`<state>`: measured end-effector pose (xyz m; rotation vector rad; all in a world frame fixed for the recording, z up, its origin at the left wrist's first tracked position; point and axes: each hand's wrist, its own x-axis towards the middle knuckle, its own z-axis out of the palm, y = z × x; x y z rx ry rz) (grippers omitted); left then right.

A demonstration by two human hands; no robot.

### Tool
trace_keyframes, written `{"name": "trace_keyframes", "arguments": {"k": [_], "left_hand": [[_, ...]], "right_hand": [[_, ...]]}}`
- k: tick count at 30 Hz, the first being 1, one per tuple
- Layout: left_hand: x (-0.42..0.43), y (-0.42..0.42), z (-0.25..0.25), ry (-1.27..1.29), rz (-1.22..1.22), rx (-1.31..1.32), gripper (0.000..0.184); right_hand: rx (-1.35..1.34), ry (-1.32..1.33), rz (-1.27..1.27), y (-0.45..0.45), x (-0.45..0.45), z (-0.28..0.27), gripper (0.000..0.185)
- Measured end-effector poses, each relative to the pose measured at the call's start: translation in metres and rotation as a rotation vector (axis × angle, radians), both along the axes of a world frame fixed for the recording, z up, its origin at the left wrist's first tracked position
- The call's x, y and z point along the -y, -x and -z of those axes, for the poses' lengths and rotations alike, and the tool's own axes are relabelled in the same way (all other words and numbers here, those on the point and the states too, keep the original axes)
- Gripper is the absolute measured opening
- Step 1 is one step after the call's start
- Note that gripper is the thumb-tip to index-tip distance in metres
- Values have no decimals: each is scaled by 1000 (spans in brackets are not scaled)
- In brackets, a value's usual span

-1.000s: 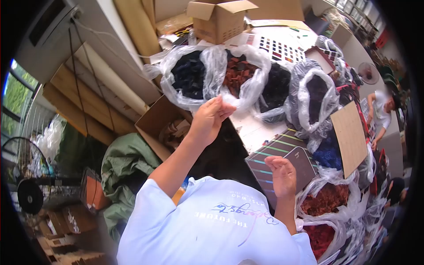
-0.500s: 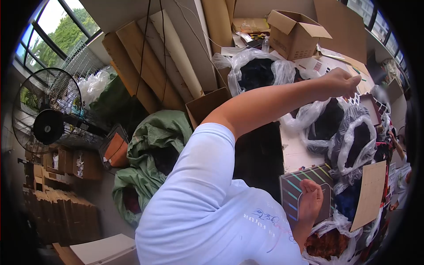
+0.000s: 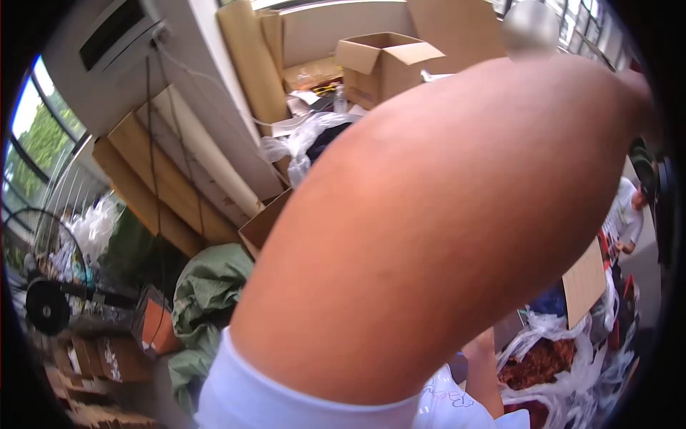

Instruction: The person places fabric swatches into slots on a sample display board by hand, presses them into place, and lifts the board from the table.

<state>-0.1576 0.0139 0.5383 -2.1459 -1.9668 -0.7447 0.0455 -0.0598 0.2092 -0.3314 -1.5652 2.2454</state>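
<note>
My left arm rises from its white sleeve and fills the middle of the view, very close to the camera. Its far end runs into the dark, blurred right edge, where the fingers cannot be made out. Below the arm, my right hand shows only in part near my white shirt, and its fingers are hidden. Just right of it lies a clear plastic bag with reddish-brown material inside. What either hand holds, if anything, does not show.
An open cardboard box stands at the back beside a plastic bottle. Long rolls lean against the wall. Green cloth, cardboard boxes and a fan are left. A person is at the far right.
My left arm has come up close to the camera, its hand leaving the worktable area for the right edge. The view has turned. My right hand is now partly covered by the arm.
</note>
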Motion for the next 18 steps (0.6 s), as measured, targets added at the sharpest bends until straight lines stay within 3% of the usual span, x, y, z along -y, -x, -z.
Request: {"name": "trace_keyframes", "arguments": {"k": [4, 7, 9, 11, 16, 18], "left_hand": [[-27, -31, -11, -59, 72, -2, 48], [-18, 34, 44, -243, 9, -98, 44], [36, 43, 54, -1, -89, 63, 41], [58, 70, 91, -93, -19, 702, 34], [69, 102, 156, -62, 34, 1079, 28], [101, 88, 159, -123, -45, 1133, 33]], "right_hand": [[67, -98, 88, -12, -11, -9, 32], [3, -109, 18, -7, 1, 9, 36], [-38, -51, 4, -12, 0, 9, 36], [-100, -12, 9, -2, 7, 10, 35], [-91, -167, -33, 2, 6, 1, 34], [-71, -221, -43, 4, 5, 1, 34]]}}
